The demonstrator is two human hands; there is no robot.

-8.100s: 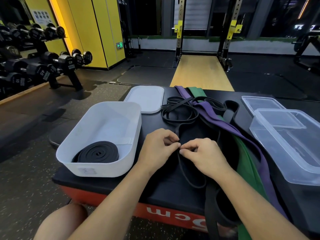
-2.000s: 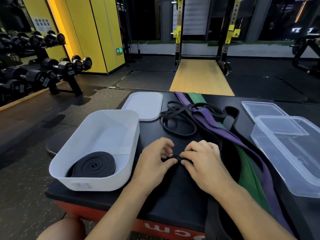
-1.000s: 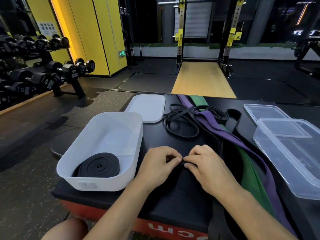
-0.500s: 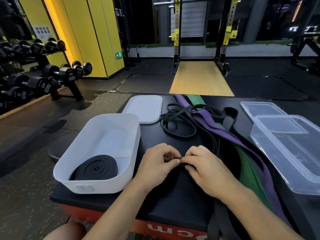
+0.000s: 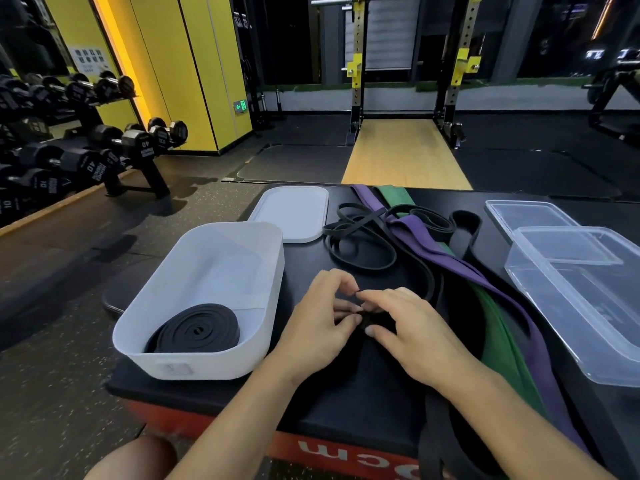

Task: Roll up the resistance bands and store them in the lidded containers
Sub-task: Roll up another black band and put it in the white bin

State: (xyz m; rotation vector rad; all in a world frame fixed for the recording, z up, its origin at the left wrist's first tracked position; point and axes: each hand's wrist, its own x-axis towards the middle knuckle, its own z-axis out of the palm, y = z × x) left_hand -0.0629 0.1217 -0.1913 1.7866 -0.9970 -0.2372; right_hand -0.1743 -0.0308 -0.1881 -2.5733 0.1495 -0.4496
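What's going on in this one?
A person is rolling a thin black band on a padded box, the left hand and right hand pinching its small coil between them. One rolled black band lies in the white container, whose lid lies behind it. The purple band, green band and other black ones lie loose; the clear container appears empty.

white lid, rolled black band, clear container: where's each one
white lid [image 5: 291, 213]: head view, middle of its top face.
rolled black band [image 5: 197, 329]: head view, centre of the coil.
clear container [image 5: 588, 306]: head view, bare floor inside.
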